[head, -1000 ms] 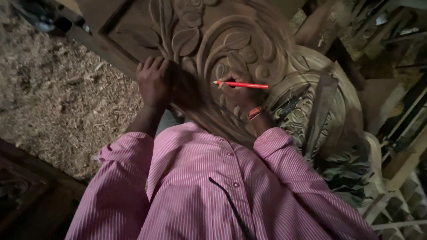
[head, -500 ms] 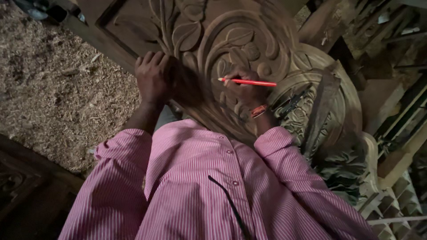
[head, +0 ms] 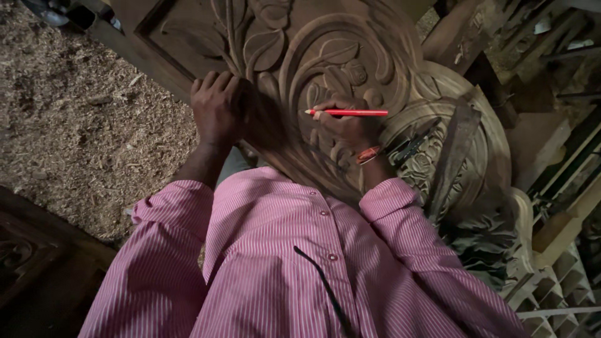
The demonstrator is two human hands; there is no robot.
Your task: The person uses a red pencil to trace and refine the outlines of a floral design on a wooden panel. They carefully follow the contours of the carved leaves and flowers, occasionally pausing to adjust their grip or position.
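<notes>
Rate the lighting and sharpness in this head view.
Head view: dim, warm light; the carved panel and red pencil read clearly; deep shadow lies between the left hand and right hand; corners fall dark, edges slightly stretched.

No packages, labels, signs or screens are visible anywhere around the carved wooden panel (head: pixel 325 75); the view holds only bare woodwork, shavings and the person's clothing.

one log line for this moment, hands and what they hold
left hand: flat on carved wood panel | right hand: holds red pencil, tip on carving
</notes>
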